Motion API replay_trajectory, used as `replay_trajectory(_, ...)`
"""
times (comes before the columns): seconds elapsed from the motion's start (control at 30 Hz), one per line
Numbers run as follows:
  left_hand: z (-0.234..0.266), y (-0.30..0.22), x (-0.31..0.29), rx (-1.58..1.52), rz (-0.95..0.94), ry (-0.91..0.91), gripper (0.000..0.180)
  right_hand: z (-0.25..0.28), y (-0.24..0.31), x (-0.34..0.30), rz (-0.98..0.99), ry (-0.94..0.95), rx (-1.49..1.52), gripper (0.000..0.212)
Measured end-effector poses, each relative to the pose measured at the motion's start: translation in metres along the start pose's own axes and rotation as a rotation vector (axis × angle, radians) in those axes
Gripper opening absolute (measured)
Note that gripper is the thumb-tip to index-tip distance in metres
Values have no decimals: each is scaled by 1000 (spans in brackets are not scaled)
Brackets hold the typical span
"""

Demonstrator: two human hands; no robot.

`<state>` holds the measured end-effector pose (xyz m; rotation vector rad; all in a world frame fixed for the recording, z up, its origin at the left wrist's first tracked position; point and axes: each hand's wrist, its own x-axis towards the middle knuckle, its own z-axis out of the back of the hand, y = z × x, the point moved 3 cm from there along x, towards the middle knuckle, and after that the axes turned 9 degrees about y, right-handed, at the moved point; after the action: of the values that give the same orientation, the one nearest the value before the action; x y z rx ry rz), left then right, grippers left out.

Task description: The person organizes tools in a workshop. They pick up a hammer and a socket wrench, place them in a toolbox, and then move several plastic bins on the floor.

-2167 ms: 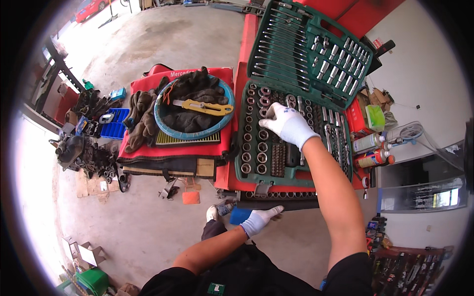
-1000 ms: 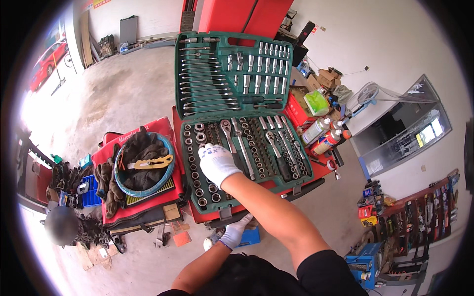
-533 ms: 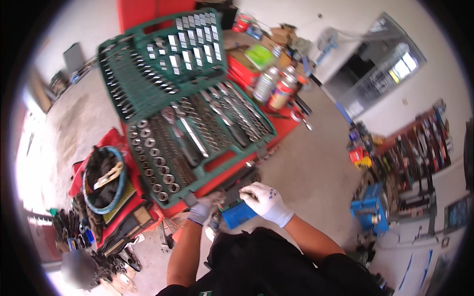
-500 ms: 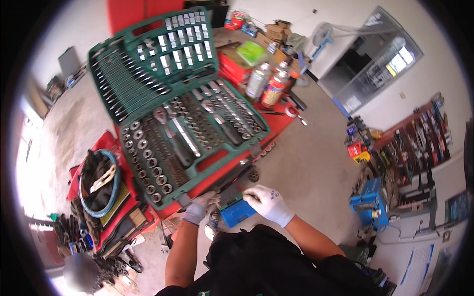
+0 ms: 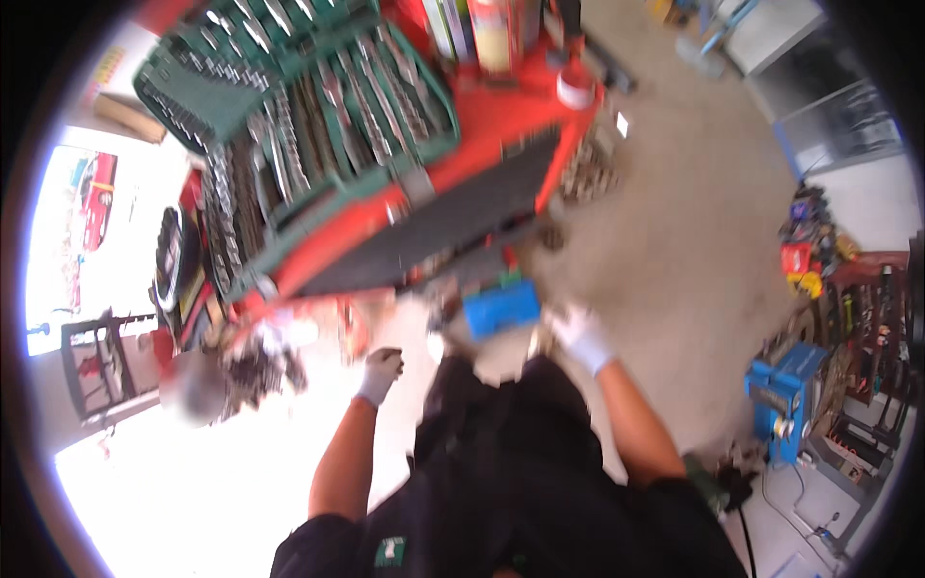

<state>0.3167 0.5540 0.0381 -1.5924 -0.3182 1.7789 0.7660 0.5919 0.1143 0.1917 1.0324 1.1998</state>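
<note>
My left hand (image 5: 382,374), in a white glove with dark fingertips, hangs in the air below the cart's front edge. Its fingers are curled in and I see nothing in them. My right hand (image 5: 576,335), also white-gloved, is smeared by motion, so its fingers cannot be read. It is nearest to a blue box (image 5: 501,310) low down in front of my feet. Above both hands, a green socket-set case (image 5: 332,193) lies open on a red tool cart (image 5: 482,116). Ratchets, sockets and wrenches fill it, blurred.
Spray cans (image 5: 494,39) and a roll of tape (image 5: 575,87) stand on the cart's right part. A blue metal case (image 5: 785,395) and a tool rack (image 5: 872,328) line the right side. Bright floor and a mesh of dark parts (image 5: 260,366) lie at left.
The view has swung, so the cart and the green case sit higher and further left. Both hands have come away from the cart's front edge and moved further apart. More of the blue box shows.
</note>
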Motion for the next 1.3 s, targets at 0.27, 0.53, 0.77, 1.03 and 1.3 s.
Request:
replay_trajectory(0.27,-47,164,-121,-14,661,26,26,5,-199,8,-413,-41,705,24)
replay_trajectory(0.53,-103,98,-62,-193,138,22,31,-42,-194,-7,-425,113,568,27)
replay_trajectory(0.77,-80,96,-115,80,-197,33,31,-111,-88,-25,-319,336,295,28)
replay_trajectory(1.03,-64,407,-214,-691,614,-307,22,-137,-114,-60,-405,366,188,27)
replay_trajectory(1.3,-122,430,-250,-661,727,-163,27,-115,-130,-78,-530,321,118,32)
